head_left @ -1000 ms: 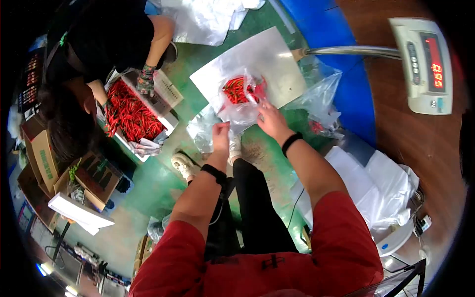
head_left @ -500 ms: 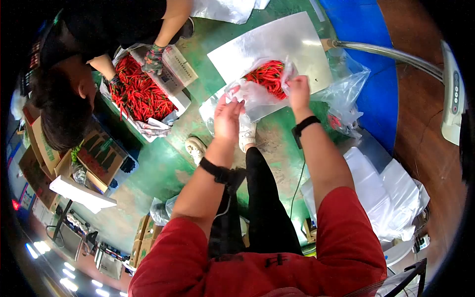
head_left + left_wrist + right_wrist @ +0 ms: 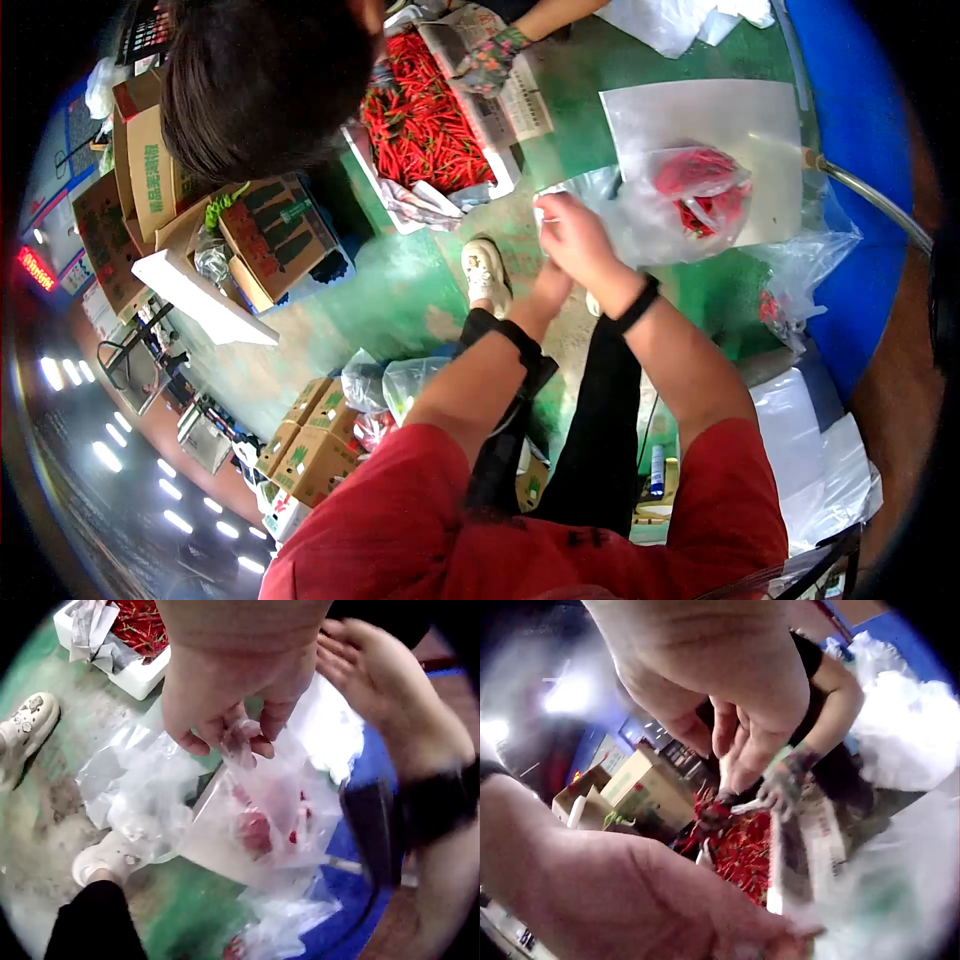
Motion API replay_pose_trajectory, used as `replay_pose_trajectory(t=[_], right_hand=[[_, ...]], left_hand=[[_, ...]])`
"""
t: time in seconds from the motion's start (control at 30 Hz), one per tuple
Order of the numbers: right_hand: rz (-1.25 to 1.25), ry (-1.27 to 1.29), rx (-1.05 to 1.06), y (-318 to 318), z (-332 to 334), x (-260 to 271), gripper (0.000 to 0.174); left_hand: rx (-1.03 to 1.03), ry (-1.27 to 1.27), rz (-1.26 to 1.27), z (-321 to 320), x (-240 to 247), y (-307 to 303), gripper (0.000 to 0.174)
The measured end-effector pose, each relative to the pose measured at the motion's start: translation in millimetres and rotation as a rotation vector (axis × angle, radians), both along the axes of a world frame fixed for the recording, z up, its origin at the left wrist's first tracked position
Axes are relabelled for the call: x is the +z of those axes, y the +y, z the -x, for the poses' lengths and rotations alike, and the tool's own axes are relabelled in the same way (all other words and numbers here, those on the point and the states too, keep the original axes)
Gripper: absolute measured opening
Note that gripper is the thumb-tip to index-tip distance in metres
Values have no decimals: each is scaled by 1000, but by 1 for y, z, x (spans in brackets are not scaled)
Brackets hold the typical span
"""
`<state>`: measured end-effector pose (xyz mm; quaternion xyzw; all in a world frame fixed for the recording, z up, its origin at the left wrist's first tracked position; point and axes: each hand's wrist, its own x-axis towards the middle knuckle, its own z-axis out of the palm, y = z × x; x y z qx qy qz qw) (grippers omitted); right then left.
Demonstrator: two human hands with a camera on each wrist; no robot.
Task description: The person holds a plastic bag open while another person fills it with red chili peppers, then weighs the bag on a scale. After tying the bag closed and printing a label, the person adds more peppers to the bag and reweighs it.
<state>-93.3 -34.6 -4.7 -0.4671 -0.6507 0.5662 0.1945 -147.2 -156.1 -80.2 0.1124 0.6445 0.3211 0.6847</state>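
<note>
A clear plastic bag with red chilies inside lies on the flat metal plate in the head view. My left hand pinches the gathered, twisted plastic of the bag's neck between thumb and fingers. In the head view that left hand is partly covered by the right. Crossing over it, my right hand pinches a small whitish end of plastic at its fingertips. The right wrist view shows the right hand's fingertips closed together, with the left hand below.
Beyond my hands, a white foam box holds loose chilies, and another person's gloved hand rests at its edge. Cardboard boxes stand at left. A metal pole runs from the plate; another plastic bag lies beside it.
My hands have gone from apart at the bag's mouth to crossed, the right moving left over the left. The bag's mouth is now drawn together over the chilies. The head view has swung left.
</note>
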Motion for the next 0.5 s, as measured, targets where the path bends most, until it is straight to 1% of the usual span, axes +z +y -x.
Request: replay_pose_trajectory(t=[0.03, 0.07, 0.1, 0.13, 0.2, 0.27, 0.3, 0.33, 0.37, 0.4, 0.43, 0.47, 0.5], right_hand=[[-18, -57, 99, -8, 30, -26, 21], [-27, -146, 160, -12, 58, -38, 21], [-37, -218, 235, -13, 85, -57, 28], [-35, -239, 262, -20, 112, -89, 29], [-149, -349, 279, -26, 159, -144, 17], [-226, -539, 278, -30, 195, -186, 24], [-111, -618, 333, -75, 161, -192, 24], [-72, -714, 345, -80, 160, -206, 27], [-108, -740, 316, -52, 198, -227, 31], [-134, -782, 330, -42, 214, -241, 35], [-174, -837, 318, -51, 220, -258, 34], [-298, -892, 295, -58, 223, -268, 35], [-260, -887, 303, -61, 226, -273, 34]], left_hand=[[-75, 19, 5, -1, -13, -11, 39], [-115, -2, 33, -2, -23, -20, 39], [-136, -35, 66, -2, -32, -30, 39], [-146, -77, 100, -3, -40, -41, 39], [-155, -183, 153, -5, -57, -60, 39], [-145, -281, 199, 12, -80, -74, 39], [-100, -377, 272, 8, -80, -90, 39], [-98, -421, 302, 13, -97, -98, 39], [-124, -433, 311, 23, -110, -98, 40], [-114, -437, 324, 29, -123, -95, 40], [-201, -466, 303, 44, -105, -67, 40], [-209, -467, 307, 44, -113, -67, 40], [-166, -428, 293, 45, -122, -74, 40]])
